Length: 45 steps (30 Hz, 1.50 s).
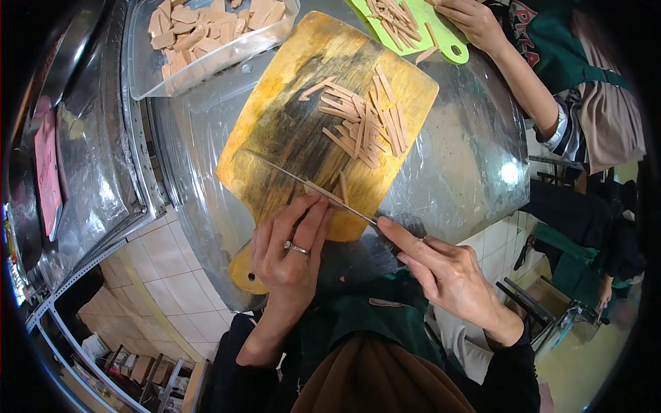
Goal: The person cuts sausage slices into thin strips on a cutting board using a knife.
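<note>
My right hand (447,270) is closed round the handle of a knife (279,167), whose thin blade lies slantwise across the near part of a worn wooden cutting board (265,82). My left hand (288,237), with a ring on one finger, has its fingers bent and pressed together. Its fingertips hold a tan slice (318,189) against the blade; most of that slice is hidden by the fingers and knife. One cut strip (344,187) lies just beyond the blade. Farther up the board is a loose pile of thin tan strips (361,124).
A clear plastic tub (227,58) of flat tan pieces stands at the far left of the metal table (454,165). At the far right, another person's hand (475,24) is at a green cutting board (454,51) with more strips. A pink object (47,172) lies left.
</note>
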Motion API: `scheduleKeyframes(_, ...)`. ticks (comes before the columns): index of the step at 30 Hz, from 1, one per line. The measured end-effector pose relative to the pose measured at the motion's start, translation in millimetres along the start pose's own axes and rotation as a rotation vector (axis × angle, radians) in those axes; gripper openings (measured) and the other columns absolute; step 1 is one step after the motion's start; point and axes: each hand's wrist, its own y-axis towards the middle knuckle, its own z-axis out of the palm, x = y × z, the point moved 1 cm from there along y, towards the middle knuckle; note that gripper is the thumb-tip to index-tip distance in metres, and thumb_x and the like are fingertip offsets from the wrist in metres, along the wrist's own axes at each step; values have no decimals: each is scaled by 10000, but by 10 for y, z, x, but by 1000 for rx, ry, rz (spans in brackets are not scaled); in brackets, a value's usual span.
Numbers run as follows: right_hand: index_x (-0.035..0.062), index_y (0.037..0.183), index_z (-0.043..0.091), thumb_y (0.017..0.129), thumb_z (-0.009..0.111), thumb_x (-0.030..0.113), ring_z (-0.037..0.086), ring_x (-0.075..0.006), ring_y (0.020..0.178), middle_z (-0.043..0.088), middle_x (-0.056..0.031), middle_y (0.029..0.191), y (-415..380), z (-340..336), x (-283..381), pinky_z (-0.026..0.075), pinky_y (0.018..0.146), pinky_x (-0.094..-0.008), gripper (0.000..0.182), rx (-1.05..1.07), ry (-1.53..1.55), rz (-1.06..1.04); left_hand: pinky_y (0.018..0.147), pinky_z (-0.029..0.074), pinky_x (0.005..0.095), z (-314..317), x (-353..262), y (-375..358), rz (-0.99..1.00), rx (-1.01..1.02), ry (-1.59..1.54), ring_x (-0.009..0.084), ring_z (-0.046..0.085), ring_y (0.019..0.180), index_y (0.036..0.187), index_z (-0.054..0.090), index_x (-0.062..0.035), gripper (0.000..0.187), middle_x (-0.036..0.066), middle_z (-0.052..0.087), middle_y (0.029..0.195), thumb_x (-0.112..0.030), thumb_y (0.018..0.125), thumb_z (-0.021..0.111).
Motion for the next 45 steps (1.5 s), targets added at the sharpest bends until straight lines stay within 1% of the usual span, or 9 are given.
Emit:
scheduleKeyframes(12,279,1582,451,969,676,68,659,-301,601,629,-143,715,10,-79,58,572,558,-449,686,81,-66,61,770,563,334,-2,15,-1,-10,9,-5,222,709,887,1028,789,-120,306,-2,757,1048,-46,746,882)
scheduleKeyframes(14,251,1572,472,962,678,46,656,-288,609,653,-143,748,51,-78,60,569,570,-429,676,-23,5,25,765,564,332,-3,12,9,-14,11,-2,221,709,878,1028,790,-126,307,-4,759,1042,-50,746,885)
scheduleKeyframes(19,176,1552,507,944,680,-11,641,-268,618,736,-167,962,99,-237,69,552,626,-421,659,-50,69,92,765,562,327,4,9,15,-17,5,-10,219,711,871,1023,791,-129,295,-6,759,1039,-62,752,888)
scheduleKeyframes(26,147,1510,555,990,624,11,745,-311,752,744,-175,1176,-171,-152,32,606,727,-390,542,3,202,229,779,562,333,12,18,-1,-22,3,-11,222,713,892,1015,790,-115,276,0,754,1049,-50,761,878)
scheduleKeyframes(31,166,1511,558,968,648,5,678,-278,654,757,-186,1096,-79,-248,-18,606,696,-382,573,-111,50,206,789,562,334,13,19,-1,-9,-2,-16,221,711,912,1019,794,-107,276,8,749,1051,-44,762,870)
scheduleKeyframes(38,247,1582,461,990,656,104,605,-247,574,718,-139,857,-106,-134,86,572,559,-399,639,61,-43,65,788,564,337,8,13,4,11,-14,3,224,709,908,1019,794,-106,289,13,746,1059,-38,748,870)
scheduleKeyframes(39,279,1599,430,994,653,109,570,-226,542,596,-98,695,-131,-126,71,542,519,-392,667,80,-102,79,788,565,340,8,13,0,9,-14,2,227,709,908,1015,792,-104,288,14,746,1059,-35,746,870)
scheduleKeyframes(42,289,1598,434,967,676,100,535,-197,511,484,-63,622,-160,-98,33,513,477,-393,702,53,-121,51,788,567,346,-1,16,4,12,-15,5,238,709,907,1004,787,-99,288,20,746,1058,-24,738,868)
scheduleKeyframes(45,290,1602,432,934,701,99,520,-175,499,486,-55,616,-151,-138,44,493,437,-379,746,102,-169,55,788,569,352,-14,8,14,19,-7,9,249,710,903,995,782,-90,289,30,747,1055,-12,729,866)
